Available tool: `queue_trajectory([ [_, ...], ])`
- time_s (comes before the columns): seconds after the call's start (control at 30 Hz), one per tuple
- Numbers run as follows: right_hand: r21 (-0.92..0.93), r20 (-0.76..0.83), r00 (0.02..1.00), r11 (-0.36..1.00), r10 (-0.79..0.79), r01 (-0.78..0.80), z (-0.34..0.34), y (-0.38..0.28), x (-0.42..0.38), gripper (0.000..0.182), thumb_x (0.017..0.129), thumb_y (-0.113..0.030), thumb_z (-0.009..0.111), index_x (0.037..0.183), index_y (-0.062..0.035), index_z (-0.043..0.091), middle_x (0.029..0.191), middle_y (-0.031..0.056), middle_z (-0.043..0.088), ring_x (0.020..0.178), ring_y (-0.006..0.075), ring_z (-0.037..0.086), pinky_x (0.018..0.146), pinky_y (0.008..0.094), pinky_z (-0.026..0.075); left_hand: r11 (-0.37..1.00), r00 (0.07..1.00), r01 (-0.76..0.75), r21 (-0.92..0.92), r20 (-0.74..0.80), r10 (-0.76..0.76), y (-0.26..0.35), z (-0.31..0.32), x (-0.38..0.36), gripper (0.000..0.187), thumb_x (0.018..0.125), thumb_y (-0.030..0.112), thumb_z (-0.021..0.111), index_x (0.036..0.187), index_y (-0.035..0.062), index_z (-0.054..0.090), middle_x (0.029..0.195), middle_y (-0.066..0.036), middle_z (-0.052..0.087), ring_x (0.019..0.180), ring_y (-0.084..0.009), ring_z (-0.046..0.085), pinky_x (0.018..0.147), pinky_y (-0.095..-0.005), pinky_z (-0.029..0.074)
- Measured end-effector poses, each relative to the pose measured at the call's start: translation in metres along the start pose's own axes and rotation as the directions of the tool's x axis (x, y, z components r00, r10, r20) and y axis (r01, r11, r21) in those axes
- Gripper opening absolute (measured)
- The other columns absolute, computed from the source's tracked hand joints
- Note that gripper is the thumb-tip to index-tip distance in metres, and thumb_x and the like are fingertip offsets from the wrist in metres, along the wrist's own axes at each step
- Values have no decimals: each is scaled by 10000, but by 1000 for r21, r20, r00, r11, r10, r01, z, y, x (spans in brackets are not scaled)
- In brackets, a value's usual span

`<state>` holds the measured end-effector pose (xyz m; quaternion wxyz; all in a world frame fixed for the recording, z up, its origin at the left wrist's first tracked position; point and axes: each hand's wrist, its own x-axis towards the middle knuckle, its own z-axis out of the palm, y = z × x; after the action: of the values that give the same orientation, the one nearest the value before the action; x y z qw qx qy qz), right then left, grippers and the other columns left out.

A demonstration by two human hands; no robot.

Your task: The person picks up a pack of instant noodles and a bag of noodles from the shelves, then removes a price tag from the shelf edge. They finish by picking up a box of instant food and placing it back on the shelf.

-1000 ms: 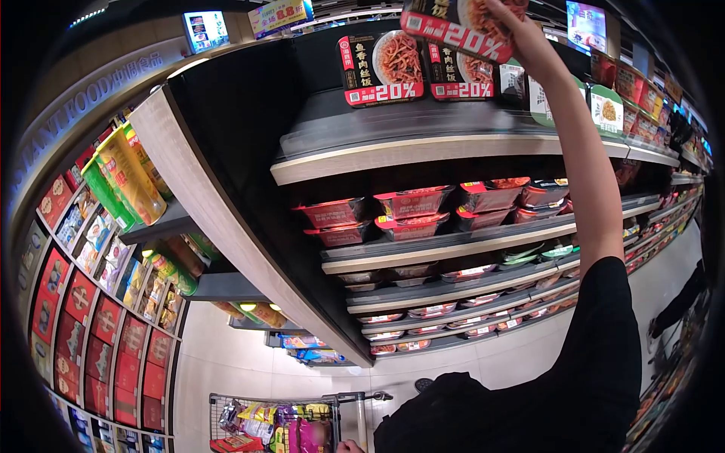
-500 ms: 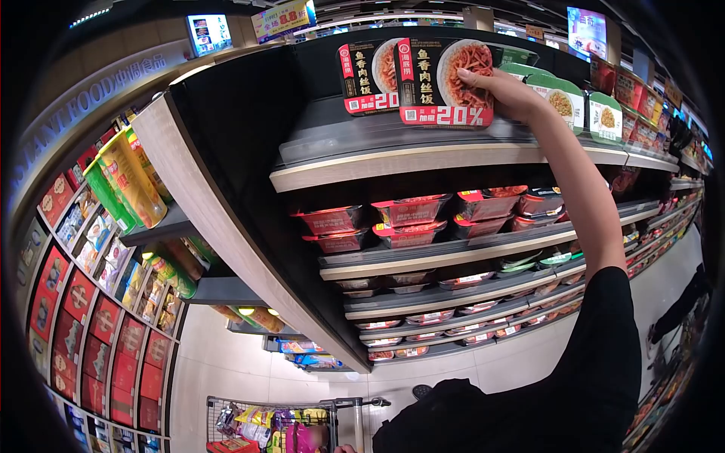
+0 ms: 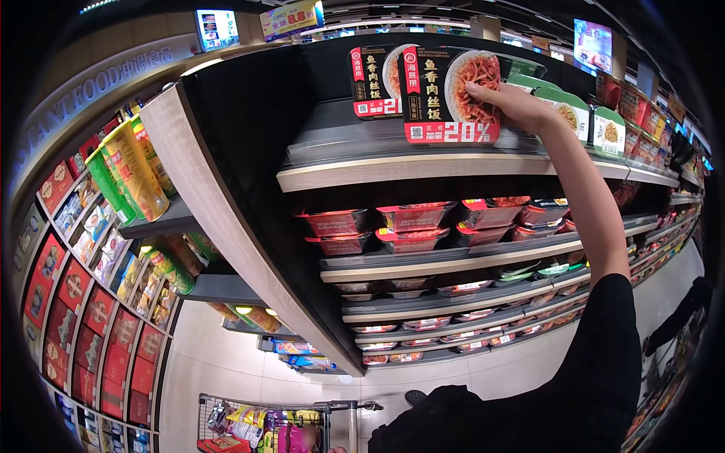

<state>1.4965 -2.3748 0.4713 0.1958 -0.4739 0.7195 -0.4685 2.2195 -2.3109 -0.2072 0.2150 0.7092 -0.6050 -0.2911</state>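
Observation:
My right hand [image 3: 521, 106] grips the right edge of a black and red meal box [image 3: 432, 94], with the thumb across the food picture on its front. The box is upright at the front of the top shelf [image 3: 445, 167]. A second box of the same design [image 3: 370, 83] stands behind it to the left, partly covered. At the bottom edge of the view, a small bit of my left hand [image 3: 337, 450] shows beside the handle of a shopping cart [image 3: 353, 426]; its fingers are hidden.
Green and white packs [image 3: 608, 134] stand on the top shelf to the right. Lower shelves hold red meal trays [image 3: 411, 217]. A wooden shelf end panel [image 3: 226, 204] and tall canisters [image 3: 136, 170] are on the left. Snack bags [image 3: 245, 423] lie in the cart. Someone's dark-clothed leg [image 3: 680, 317] is at far right.
The held box has come down slightly and away from the box behind it, with my right hand still on it. The view has shifted a little.

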Motion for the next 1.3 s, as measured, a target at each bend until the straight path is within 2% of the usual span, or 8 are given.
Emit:
queue_trajectory([
  [0.13,-18,-27,999,999,-42,42,1,5,-1,665,1035,-599,684,1372,-29,624,1201,58,737,1104,120,691,985,298,561,1000,1000,-7,-1,6,7,16,-9,-5,403,1003,330,624,876,-45,700,777,-296,671,656,-412,600,669,-555,461],
  [0.3,-449,-288,945,893,-155,10,11,2,-18,955,948,-792,650,1496,-15,562,1242,127,729,1111,217,709,959,343,561,998,999,-50,-49,-5,50,17,-11,-7,430,1029,332,611,860,-57,677,770,-299,657,647,-398,578,667,-546,457],
  [0.4,-370,-357,913,927,-200,59,20,-5,-31,1042,928,-808,661,1585,-20,477,1337,168,696,1224,273,667,1029,399,530,997,998,-63,-51,-10,63,19,-12,-9,427,1033,320,610,844,-58,666,741,-291,640,634,-379,564,658,-541,450],
  [0.43,-335,-407,893,941,-191,48,21,-2,-29,782,998,-710,653,1486,-103,584,1192,36,701,1069,128,609,955,348,494,997,999,-54,-58,0,54,18,-12,-9,428,1035,319,613,840,-59,667,730,-287,638,626,-365,556,650,-537,446],
  [0.6,-282,-378,923,959,-77,-36,1,0,-9,702,1025,-633,672,1473,-99,591,1261,24,712,1142,93,642,988,294,492,993,994,-108,-47,-18,107,-15,10,2,432,1039,316,620,830,-59,670,702,-274,635,605,-331,536,630,-524,439],
  [0.7,-66,-144,985,994,-95,86,-6,5,3,596,1050,-480,723,1427,-40,584,1277,35,725,1150,100,685,1007,321,545,993,995,-100,-56,-29,99,-13,9,2,424,1031,321,628,838,-52,681,710,-279,639,601,-340,539,626,-529,436],
  [1.0,149,-105,993,987,-49,65,0,-2,6,621,1047,-485,725,1451,-41,564,1293,40,724,1140,109,696,1019,342,557,994,999,-36,-100,-23,34,-42,30,14,387,993,286,620,819,-59,636,700,-285,613,591,-359,508,630,-548,419],
  [1.3,-39,-154,983,995,-101,96,-3,4,0,693,1042,-520,720,1519,-65,508,1325,34,702,1193,108,667,1032,339,538,995,998,-58,-86,-12,57,17,-7,-7,381,1016,274,610,823,-53,635,704,-269,603,612,-334,493,642,-519,427],
])
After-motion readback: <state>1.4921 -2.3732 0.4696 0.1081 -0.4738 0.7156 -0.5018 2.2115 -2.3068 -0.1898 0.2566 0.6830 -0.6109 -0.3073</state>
